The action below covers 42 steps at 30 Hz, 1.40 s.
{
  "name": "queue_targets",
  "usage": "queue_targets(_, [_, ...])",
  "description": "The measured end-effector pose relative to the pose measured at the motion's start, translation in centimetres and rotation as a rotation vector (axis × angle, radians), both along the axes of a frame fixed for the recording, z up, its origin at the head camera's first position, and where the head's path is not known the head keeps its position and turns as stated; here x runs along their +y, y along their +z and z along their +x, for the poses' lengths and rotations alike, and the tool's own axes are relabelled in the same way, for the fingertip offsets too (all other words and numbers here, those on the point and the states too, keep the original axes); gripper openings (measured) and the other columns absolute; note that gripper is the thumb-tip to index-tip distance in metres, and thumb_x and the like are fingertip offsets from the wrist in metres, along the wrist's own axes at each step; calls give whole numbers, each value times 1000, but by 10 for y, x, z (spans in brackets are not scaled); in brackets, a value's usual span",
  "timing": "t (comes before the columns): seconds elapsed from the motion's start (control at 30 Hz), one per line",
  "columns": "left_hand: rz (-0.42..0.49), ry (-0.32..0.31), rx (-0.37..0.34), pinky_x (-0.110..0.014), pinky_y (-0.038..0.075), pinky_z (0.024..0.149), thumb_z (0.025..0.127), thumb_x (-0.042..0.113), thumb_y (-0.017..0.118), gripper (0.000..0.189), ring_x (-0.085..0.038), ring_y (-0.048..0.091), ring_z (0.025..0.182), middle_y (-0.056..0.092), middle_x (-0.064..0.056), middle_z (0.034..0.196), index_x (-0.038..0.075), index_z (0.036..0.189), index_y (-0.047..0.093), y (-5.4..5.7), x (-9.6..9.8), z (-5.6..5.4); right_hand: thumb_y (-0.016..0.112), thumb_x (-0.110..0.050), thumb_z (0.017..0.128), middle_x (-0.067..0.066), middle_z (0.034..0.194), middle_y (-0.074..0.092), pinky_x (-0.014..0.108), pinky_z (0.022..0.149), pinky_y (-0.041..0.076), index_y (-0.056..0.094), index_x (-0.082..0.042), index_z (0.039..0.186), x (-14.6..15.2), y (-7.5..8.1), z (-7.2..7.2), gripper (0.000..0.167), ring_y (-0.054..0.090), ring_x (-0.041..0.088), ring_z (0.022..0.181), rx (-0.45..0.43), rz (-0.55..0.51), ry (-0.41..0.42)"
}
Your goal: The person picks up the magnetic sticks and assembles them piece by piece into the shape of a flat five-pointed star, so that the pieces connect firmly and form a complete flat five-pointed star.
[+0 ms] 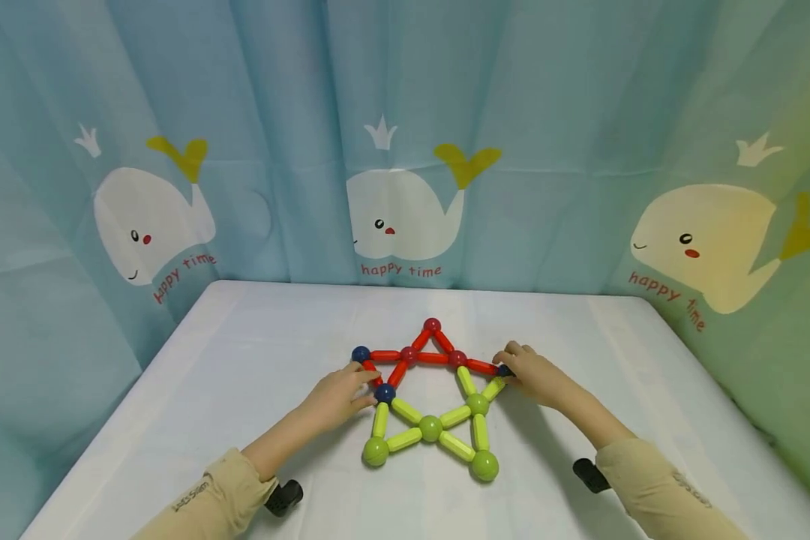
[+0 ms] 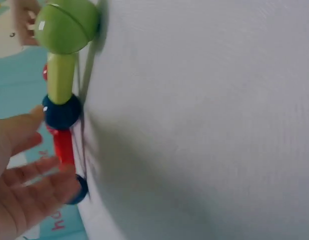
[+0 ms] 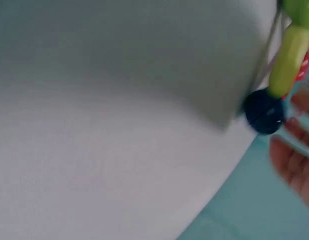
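A star-shaped figure of coloured balls and rods lies flat on the white table (image 1: pixel 256 360). Its far part has red rods (image 1: pixel 433 358) and red balls (image 1: pixel 432 325); the near part has lime-green rods (image 1: pixel 403 439) and green balls (image 1: pixel 430 428). My left hand (image 1: pixel 335 397) is at the left side, its fingers loosely spread by a red rod (image 2: pixel 63 147) and its thumb beside a blue ball (image 2: pixel 62 112). Another blue ball (image 1: pixel 361 354) sits just beyond. My right hand (image 1: pixel 538 373) has its fingertips around the right blue ball (image 3: pixel 264 112), without a visible pinch; contact is unclear.
A blue-green curtain (image 1: pixel 297 150) printed with white whales stands behind the table and along both sides. A black device (image 1: pixel 284 498) shows at the left wrist, and another black device (image 1: pixel 590 475) at the right wrist.
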<state>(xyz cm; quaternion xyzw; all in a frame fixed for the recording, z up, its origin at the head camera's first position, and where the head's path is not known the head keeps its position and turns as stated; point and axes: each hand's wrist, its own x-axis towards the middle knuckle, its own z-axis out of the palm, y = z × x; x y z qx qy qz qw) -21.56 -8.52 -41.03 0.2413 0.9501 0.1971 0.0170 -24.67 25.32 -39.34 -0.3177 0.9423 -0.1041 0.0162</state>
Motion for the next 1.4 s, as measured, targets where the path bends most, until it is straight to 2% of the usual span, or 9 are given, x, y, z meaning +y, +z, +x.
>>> queue_targets(0.07, [44, -25, -4, -31, 48, 68, 84, 22, 70, 42, -17, 59, 80, 66, -10, 100, 3, 121, 63, -4, 4, -4, 67, -8, 85, 9, 92, 58, 33, 70, 50, 64, 0, 102, -5, 2, 9, 19, 55, 21, 81, 8, -30, 44])
queue_targets(0.17, [93, -25, -34, -31, 50, 72, 83, 18, 69, 37, -18, 63, 86, 70, -11, 101, 0, 116, 65, -8, 12, -7, 65, -15, 87, 7, 93, 60, 28, 71, 50, 67, 1, 100, -16, 2, 16, 21, 57, 18, 83, -74, -73, 99])
queue_targets(0.33, [144, 27, -67, -30, 51, 70, 83, 14, 69, 30, -17, 61, 82, 71, -13, 101, 0, 110, 69, -11, 19, -10, 66, -13, 87, 9, 95, 60, 26, 72, 51, 67, 3, 98, -24, -3, 18, 20, 57, 18, 85, -130, -95, 79])
queue_targets(0.57, [130, 9, -62, -32, 52, 74, 85, 14, 67, 27, -18, 65, 86, 72, -11, 100, 2, 110, 69, -13, 32, -10, 63, -9, 88, 12, 95, 67, 29, 75, 53, 65, 6, 101, -34, -7, 21, 20, 63, 21, 87, -140, -102, 66])
queue_targets(0.77, [92, 36, -41, -32, 52, 75, 84, 14, 70, 25, -17, 64, 86, 72, -10, 99, 2, 106, 71, -9, 36, -10, 63, -14, 89, 2, 73, 64, 21, 58, 46, 66, 0, 86, -46, -5, 17, 15, 53, 9, 64, -178, -135, -148])
queue_targets(0.9, [84, 49, -52, -34, 53, 78, 84, 13, 70, 23, -18, 65, 87, 71, -10, 99, 1, 104, 71, -4, 36, -9, 65, -25, 89, -3, 54, 45, 19, 47, 31, 60, -4, 66, -61, -7, 9, 31, 39, 8, 50, -143, -111, -312])
queue_targets(1.0, [76, 50, -62, -36, 53, 82, 84, 13, 69, 23, -20, 65, 90, 71, -10, 99, 1, 104, 71, -2, 38, -9, 67, -28, 86, -4, 49, 34, 18, 45, 23, 49, -9, 56, -67, -10, 3, 40, 32, 9, 45, -125, -71, -407])
queue_targets(1.2, [56, 69, -79, -36, 52, 82, 84, 14, 70, 23, -20, 64, 90, 71, -9, 98, 2, 104, 71, -2, 38, -8, 68, -24, 84, -5, 45, 25, 18, 42, 19, 36, -14, 50, -72, -15, -3, 48, 26, 7, 43, -160, -46, -483])
queue_targets(1.4, [54, 80, -77, -35, 52, 81, 84, 15, 70, 25, -20, 64, 89, 71, -10, 99, 2, 105, 71, -1, 38, -9, 69, -26, 82, -3, 52, 37, 19, 45, 28, 47, -10, 61, -74, -12, -7, 34, 37, 10, 48, -214, -20, -507])
